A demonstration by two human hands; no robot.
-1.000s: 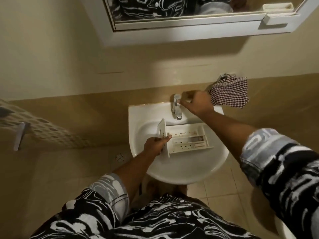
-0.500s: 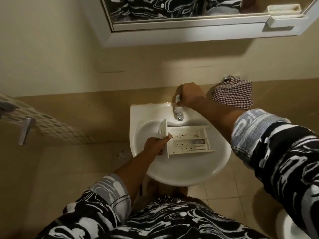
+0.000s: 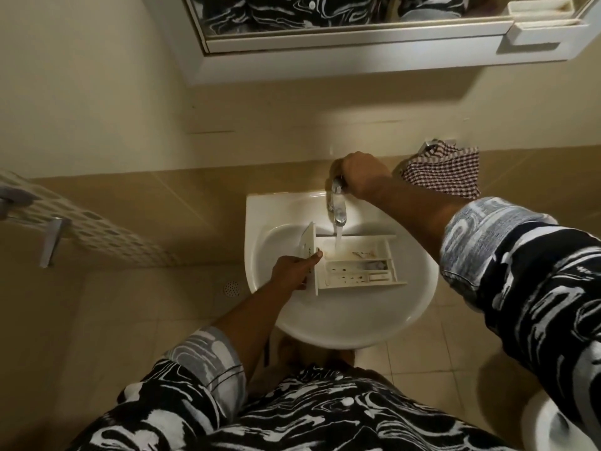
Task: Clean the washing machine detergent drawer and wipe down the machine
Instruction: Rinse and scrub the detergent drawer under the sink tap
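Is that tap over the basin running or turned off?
Running. A thin stream of water falls from the tap into the detergent drawer, while the right hand grips the tap's handle.

The detergent drawer point(image 3: 357, 278) is lying in the sink point(image 3: 341, 333), under the tap point(image 3: 339, 211) standing at the sink's back rim. A cloth point(image 3: 445, 172) is hanging right of the tap. A floor drain point(image 3: 231, 288) is sitting left of the sink, with a mirror cabinet point(image 3: 341, 61) hanging above.

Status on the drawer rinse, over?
Left hand grips the drawer front, over the sink. Right hand grips the tap, water running into the drawer. Checked cloth hangs on the wall, clear of the sink.
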